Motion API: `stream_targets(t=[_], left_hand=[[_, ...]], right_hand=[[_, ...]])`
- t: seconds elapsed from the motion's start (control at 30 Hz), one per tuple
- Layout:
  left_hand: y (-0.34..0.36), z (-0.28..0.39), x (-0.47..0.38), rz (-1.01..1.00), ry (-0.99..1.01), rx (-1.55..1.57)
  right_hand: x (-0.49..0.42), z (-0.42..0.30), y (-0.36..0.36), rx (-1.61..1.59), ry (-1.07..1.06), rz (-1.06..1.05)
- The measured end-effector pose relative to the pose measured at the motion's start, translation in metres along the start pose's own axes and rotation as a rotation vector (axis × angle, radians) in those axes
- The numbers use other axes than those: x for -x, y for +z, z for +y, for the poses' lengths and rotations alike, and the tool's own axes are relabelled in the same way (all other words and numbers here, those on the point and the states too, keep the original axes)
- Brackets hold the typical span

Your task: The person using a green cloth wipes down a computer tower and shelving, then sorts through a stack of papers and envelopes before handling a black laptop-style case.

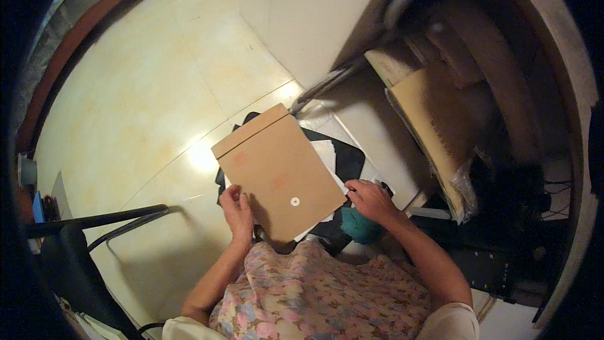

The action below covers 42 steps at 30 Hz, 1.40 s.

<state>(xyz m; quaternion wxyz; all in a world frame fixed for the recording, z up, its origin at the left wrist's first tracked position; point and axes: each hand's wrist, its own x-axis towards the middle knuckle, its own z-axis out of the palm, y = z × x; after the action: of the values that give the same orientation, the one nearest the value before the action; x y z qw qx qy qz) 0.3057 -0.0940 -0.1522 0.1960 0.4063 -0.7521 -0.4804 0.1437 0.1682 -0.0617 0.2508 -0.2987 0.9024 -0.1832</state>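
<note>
A brown kraft-paper envelope lies tilted before me, with a folded flap along its far end, a white round button and faint red marks. White paper sheets stick out from beneath it on the right and near sides. My left hand is at the envelope's left edge, fingers curled; whether it grips the edge is not clear. At the lower right corner, the bent fingertips of my right hand pinch the edge of the white sheets. Under the papers is a flat black item.
A green rounded thing sits below my right wrist. To the right leans a yellowish board or carton with clear plastic at its lower end. A black chair stands at left on pale floor tiles. A large white panel rises ahead.
</note>
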Motion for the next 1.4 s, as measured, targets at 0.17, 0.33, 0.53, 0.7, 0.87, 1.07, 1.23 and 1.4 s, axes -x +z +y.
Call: stream_targets(t=[0.17,0.33,0.53,0.7,0.87,1.07,1.23,1.4], left_hand=[[-0.009,-0.018,-0.022,-0.084,-0.169,-0.016],[-0.002,-0.003,-0.011,0.029,-0.167,0.071],[-0.012,0.023,0.011,0.068,0.162,-0.18],[-0.01,0.04,0.006,-0.232,-0.366,0.559],[-0.039,0.058,-0.012,-0.666,-0.429,0.719],[-0.039,0.12,-0.017,-0.661,-0.277,0.912],[0.017,0.171,-0.016,-0.728,-0.206,0.992],[0.058,0.212,-0.005,-0.768,-0.148,0.94]], right_hand=[[-0.043,0.025,0.061,-0.053,0.143,0.005],[-0.041,-0.002,0.069,-0.196,0.359,-0.088],[-0.034,-0.017,0.059,-0.072,0.359,-0.07],[-0.033,-0.014,0.052,-0.069,0.345,-0.035],[-0.017,-0.002,0.02,-0.362,0.261,0.115],[0.042,-0.038,-0.084,-0.184,0.016,0.571],[0.08,0.001,-0.105,-0.751,0.197,1.041],[0.123,0.013,-0.085,-1.27,0.534,1.062]])
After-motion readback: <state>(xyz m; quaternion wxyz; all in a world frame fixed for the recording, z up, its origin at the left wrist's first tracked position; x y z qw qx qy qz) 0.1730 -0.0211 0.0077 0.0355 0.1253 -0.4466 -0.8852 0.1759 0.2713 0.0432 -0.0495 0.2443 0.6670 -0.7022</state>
